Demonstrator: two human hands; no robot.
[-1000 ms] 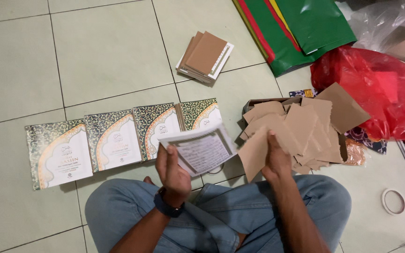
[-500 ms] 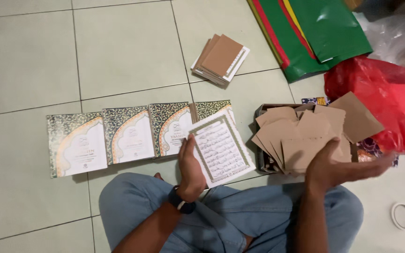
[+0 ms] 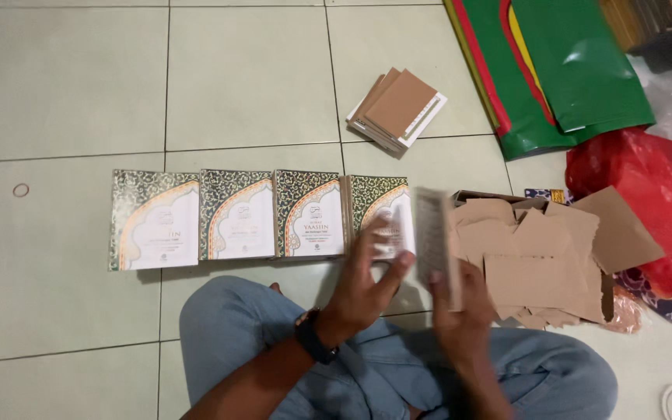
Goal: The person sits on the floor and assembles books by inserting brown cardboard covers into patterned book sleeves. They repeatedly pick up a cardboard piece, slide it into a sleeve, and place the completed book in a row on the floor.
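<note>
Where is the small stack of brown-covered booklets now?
In the head view, the stack of brown-covered booklets lies on the tiled floor, beyond the row of patterned books, left of the green bags.

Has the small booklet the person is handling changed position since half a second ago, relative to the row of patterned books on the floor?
Yes. The booklet has shifted right, off the fourth patterned book, and turned edge-on toward the cardboard pieces, with the right hand beneath it.

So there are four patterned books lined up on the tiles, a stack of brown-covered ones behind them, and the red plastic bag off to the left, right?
Not quite: in the head view the red plastic bag lies to the right, beyond the cardboard pieces. The four patterned books do lie in a row on the tiles, with the brown-covered stack behind them.
</note>
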